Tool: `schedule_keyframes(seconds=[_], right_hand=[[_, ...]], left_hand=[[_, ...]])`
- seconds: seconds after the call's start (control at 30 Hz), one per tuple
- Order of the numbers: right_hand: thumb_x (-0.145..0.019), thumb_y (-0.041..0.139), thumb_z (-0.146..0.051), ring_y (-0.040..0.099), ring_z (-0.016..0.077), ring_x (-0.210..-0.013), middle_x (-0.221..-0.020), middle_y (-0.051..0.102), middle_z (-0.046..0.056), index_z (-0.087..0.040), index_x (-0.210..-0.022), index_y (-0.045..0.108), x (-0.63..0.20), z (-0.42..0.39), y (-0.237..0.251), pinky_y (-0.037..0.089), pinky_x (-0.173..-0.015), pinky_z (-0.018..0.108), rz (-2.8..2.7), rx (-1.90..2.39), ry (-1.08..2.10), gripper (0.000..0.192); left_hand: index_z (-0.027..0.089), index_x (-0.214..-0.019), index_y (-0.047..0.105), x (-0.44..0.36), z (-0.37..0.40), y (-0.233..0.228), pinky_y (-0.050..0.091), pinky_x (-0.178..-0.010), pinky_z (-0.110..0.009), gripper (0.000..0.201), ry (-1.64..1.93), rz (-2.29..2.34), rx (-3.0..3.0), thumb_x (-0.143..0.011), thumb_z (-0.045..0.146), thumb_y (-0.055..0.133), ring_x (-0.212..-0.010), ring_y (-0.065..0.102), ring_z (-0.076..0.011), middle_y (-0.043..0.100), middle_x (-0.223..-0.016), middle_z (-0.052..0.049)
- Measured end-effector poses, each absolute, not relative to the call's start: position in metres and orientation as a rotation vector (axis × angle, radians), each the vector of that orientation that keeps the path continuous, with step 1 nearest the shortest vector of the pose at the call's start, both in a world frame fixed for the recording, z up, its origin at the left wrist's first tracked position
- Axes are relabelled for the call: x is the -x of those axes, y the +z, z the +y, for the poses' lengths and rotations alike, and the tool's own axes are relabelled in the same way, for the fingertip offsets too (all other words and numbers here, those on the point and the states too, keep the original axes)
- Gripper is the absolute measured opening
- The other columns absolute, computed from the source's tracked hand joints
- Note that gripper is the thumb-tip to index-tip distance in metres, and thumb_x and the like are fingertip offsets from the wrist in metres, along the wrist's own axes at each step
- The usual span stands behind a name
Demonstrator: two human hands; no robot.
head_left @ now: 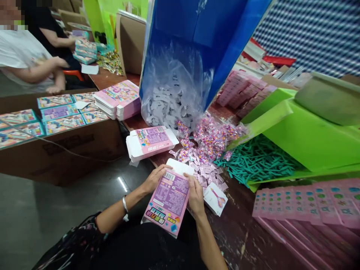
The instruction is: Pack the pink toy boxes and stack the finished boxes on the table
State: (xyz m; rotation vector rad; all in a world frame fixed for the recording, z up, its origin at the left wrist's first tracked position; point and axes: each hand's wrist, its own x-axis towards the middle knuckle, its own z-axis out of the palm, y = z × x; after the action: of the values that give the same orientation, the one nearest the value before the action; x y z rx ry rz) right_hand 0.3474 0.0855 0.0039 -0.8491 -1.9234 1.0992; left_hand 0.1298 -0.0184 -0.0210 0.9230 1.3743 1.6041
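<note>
Both my hands grip a flat pink-and-purple printed carton (170,198) by its upper sides, held over my lap at the table edge. My left hand (154,179) closes on its left edge near the barcode. On the right edge, my right hand (194,193) has its thumb on the printed face. The carton's white flap (180,166) sticks out at the far end. Another pink carton (153,142), flap out, lies ahead on the table's edge. Just right of my right hand is a stack of white cards (216,198) with a picture on top.
Small pink sachets (206,172), bags of colourful beads (213,137) and teal sticks (258,161) lie beyond. A blue bin (182,22) holds bagged grey pieces. Pink boxes (306,210) stand at right. A cardboard box (64,157) of packed cartons is left, near two people.
</note>
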Motion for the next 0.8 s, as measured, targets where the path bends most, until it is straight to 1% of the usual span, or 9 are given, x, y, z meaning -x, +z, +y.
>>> schedule_keyframes(seconds=[0.07,0.13,0.27,0.37,0.43,0.57,0.67,0.73,0.8], right_hand=[[-0.125,0.051,-0.075,0.086,0.0293,-0.102,-0.107,0.088,0.014,-0.021,-0.104,0.089,-0.349,0.084,-0.003,0.072,-0.096,0.042,-1.936,0.869,1.112,0.069],[-0.123,0.051,-0.077,0.083,0.0293,-0.103,-0.105,0.085,0.013,-0.022,-0.099,0.083,-0.347,0.079,-0.009,0.07,-0.099,0.043,-1.911,0.897,1.101,0.068],[-0.107,0.07,-0.083,0.078,0.027,-0.096,-0.101,0.08,0.008,-0.025,-0.11,0.068,-0.335,0.058,-0.012,0.065,-0.094,0.042,-1.656,1.075,1.141,0.058],[-0.088,0.086,-0.088,0.076,0.0249,-0.096,-0.093,0.076,0.001,-0.029,-0.115,0.056,-0.327,0.051,-0.013,0.064,-0.106,0.044,-1.524,1.082,1.264,0.072],[-0.081,0.089,-0.096,0.072,0.0233,-0.093,-0.088,0.07,-0.002,-0.03,-0.106,0.053,-0.328,0.056,-0.014,0.062,-0.11,0.045,-1.559,1.05,1.354,0.079],[-0.087,0.088,-0.097,0.066,0.0218,-0.093,-0.093,0.071,0.002,-0.029,-0.085,0.056,-0.345,0.075,-0.002,0.063,-0.101,0.043,-1.827,1.004,1.579,0.076],[-0.092,0.094,-0.085,0.077,0.0272,-0.121,-0.131,0.087,0.009,-0.026,-0.111,0.085,-0.359,0.093,0.021,0.064,-0.119,0.049,-2.07,0.805,1.687,0.062],[-0.098,0.092,-0.077,0.078,0.0306,-0.143,-0.156,0.087,0.009,-0.029,-0.136,0.092,-0.365,0.105,0.034,0.06,-0.132,0.052,-2.225,0.664,1.758,0.062],[-0.106,0.085,-0.076,0.079,0.0315,-0.15,-0.16,0.088,0.008,-0.03,-0.144,0.095,-0.368,0.115,0.043,0.059,-0.134,0.052,-2.302,0.596,1.805,0.06]], left_hand=[[0.019,-0.096,0.077,-0.131,-0.02,-0.023,0.054,-0.081,-0.038,0.071,1.587,1.401,-0.945,-0.104,0.089,0.073,-0.081,0.058,-0.0233,0.068,-0.086,-0.005],[0.02,-0.087,0.07,-0.133,-0.025,-0.022,0.054,-0.081,-0.038,0.072,1.592,1.432,-0.95,-0.1,0.09,0.078,-0.083,0.06,-0.0238,0.069,-0.087,-0.005],[0.024,-0.093,0.063,-0.137,-0.037,-0.022,0.051,-0.078,-0.033,0.07,1.672,1.528,-0.829,-0.089,0.087,0.093,-0.084,0.059,-0.0213,0.065,-0.087,-0.001],[0.029,-0.097,0.045,-0.139,-0.041,-0.032,0.053,-0.081,-0.031,0.082,1.694,1.536,-0.699,-0.081,0.088,0.099,-0.089,0.066,-0.0211,0.068,-0.088,0.002],[0.03,-0.097,0.038,-0.138,-0.04,-0.039,0.058,-0.083,-0.032,0.091,1.691,1.505,-0.645,-0.077,0.096,0.097,-0.094,0.073,-0.023,0.074,-0.089,0.0],[0.029,-0.095,0.053,-0.119,-0.036,-0.036,0.064,-0.077,-0.037,0.084,1.596,1.418,-0.668,-0.073,0.093,0.104,-0.095,0.081,-0.027,0.086,-0.092,-0.005],[0.023,-0.103,0.081,-0.1,-0.033,-0.015,0.07,-0.084,-0.038,0.069,1.363,1.381,-0.929,-0.067,0.07,0.116,-0.096,0.083,-0.025,0.092,-0.105,-0.009],[0.02,-0.108,0.091,-0.094,-0.033,0.0,0.07,-0.086,-0.038,0.059,1.253,1.403,-1.082,-0.072,0.062,0.113,-0.095,0.083,-0.0233,0.094,-0.11,-0.01],[0.02,-0.108,0.096,-0.096,-0.034,0.011,0.07,-0.086,-0.038,0.048,1.244,1.473,-1.127,-0.081,0.058,0.107,-0.094,0.083,-0.0229,0.094,-0.108,-0.009]])
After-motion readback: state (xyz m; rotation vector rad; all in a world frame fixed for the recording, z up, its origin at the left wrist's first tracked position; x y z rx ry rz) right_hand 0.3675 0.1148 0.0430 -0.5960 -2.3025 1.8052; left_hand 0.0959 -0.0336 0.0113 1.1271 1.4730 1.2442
